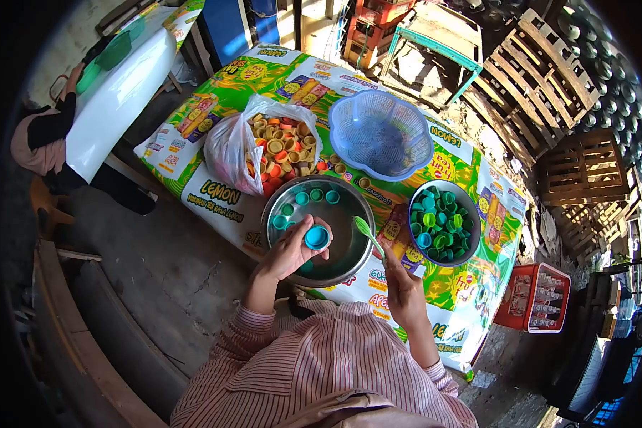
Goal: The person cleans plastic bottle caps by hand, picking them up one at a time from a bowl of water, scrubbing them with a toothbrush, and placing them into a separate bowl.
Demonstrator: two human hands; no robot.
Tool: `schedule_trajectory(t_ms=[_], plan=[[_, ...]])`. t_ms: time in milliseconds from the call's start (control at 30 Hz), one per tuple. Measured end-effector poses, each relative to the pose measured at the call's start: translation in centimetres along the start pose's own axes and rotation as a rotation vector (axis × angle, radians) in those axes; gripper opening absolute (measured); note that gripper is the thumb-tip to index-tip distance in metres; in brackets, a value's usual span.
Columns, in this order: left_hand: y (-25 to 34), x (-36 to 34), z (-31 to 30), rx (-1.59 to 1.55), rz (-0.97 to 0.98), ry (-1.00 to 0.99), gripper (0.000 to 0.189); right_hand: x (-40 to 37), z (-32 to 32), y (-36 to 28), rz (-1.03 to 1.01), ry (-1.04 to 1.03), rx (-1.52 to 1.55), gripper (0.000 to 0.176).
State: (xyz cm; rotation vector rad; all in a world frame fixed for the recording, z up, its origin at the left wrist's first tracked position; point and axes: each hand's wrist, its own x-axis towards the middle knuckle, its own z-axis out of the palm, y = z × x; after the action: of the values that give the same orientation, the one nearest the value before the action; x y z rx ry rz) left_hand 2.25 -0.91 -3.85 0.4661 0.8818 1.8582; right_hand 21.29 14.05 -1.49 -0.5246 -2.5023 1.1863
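Observation:
My left hand (290, 251) is closed on a blue bottle cap (317, 237), its open side facing up, over the steel basin (278, 269). Several green caps (302, 198) lie in the basin. To the right, my right hand (405, 291) grips a green toothbrush (368, 234), its bristle end near the basin's right rim. A bowl (415, 251) of green and blue caps stands farther right. Behind the basin are a plastic bag (230, 153) of orange and tan caps and a blue perforated basket (341, 128).
A patterned cloth (192, 167) covers the table. At the upper left, a person (46, 135) sits by a white table (132, 89). Wooden pallets (542, 68) and a teal-framed stool (439, 32) stand behind. A red crate (524, 303) is at the right.

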Motion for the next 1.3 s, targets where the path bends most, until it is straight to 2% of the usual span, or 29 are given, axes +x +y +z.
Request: schedule_trajectory(t_ms=[133,233,467,533,600,633,700,733,800,833,900,967,1000,1033,1100,1133,1200,1300], plan=[[1.0,-0.5,0.8,0.042,0.073,-0.041,0.039,-0.3,0.5,0.0,-0.016,0.021,0.063,0.05],[2.1,-0.6,1.6,0.15,0.145,-0.106,0.035,-0.5,0.6,-0.7,0.032,-0.043,0.085,0.049],[5.3,-0.8,4.2,0.241,0.305,-0.073,0.032,-0.4,0.8,-1.6,0.052,-0.053,0.083,0.048],[5.2,-0.6,3.8,0.267,0.323,-0.089,0.029,-0.5,1.1,-1.2,-0.028,0.005,0.073,0.049],[3.5,0.5,2.3,0.813,0.216,0.035,0.026,-0.5,1.1,-1.0,-0.006,0.011,0.027,0.049],[2.1,1.3,1.9,1.493,0.307,0.105,0.028,-0.6,1.1,-0.9,0.011,0.005,-0.011,0.05],[-2.8,0.7,-2.5,1.804,-0.316,0.147,0.028,-1.1,1.4,0.0,0.006,0.02,-0.073,0.052],[-2.5,0.9,-1.3,1.802,-0.297,0.119,0.028,-1.1,1.3,-0.1,-0.003,0.039,-0.065,0.052],[-0.6,0.2,1.4,1.423,0.12,0.137,0.03,-1.3,1.5,0.1,0.009,0.069,-0.025,0.05],[0.5,0.3,2.6,1.263,0.124,0.11,0.029,-1.6,1.6,0.1,0.026,0.078,-0.029,0.05],[0.2,0.5,2.1,0.748,0.075,-0.021,0.026,-1.6,1.8,0.3,0.12,0.055,0.052,0.05],[-1.3,0.6,-0.4,1.479,0.16,0.031,0.029,-1.7,2.1,0.7,0.063,0.078,0.069,0.049],[-1.1,0.5,-0.8,1.658,0.166,0.067,0.031,-1.6,2.1,0.4,0.098,0.051,0.063,0.048],[-1.2,0.3,-1.0,1.387,0.123,0.125,0.031,-1.4,1.8,-0.1,0.129,0.018,0.059,0.048],[-1.1,-0.1,-0.8,1.176,0.189,0.169,0.031,-1.2,1.7,-0.4,0.224,0.063,0.229,0.047],[-1.6,-0.3,-0.8,1.178,0.177,0.181,0.031,-1.1,1.9,0.0,0.273,0.102,0.301,0.042],[-2.8,-0.3,-0.7,0.65,0.258,0.237,0.034,-0.9,3.4,1.5,0.329,0.221,0.48,0.028],[-4.8,-0.7,1.2,0.737,0.326,0.1,0.036,-0.1,2.6,-1.4,0.269,0.091,0.37,0.023]])
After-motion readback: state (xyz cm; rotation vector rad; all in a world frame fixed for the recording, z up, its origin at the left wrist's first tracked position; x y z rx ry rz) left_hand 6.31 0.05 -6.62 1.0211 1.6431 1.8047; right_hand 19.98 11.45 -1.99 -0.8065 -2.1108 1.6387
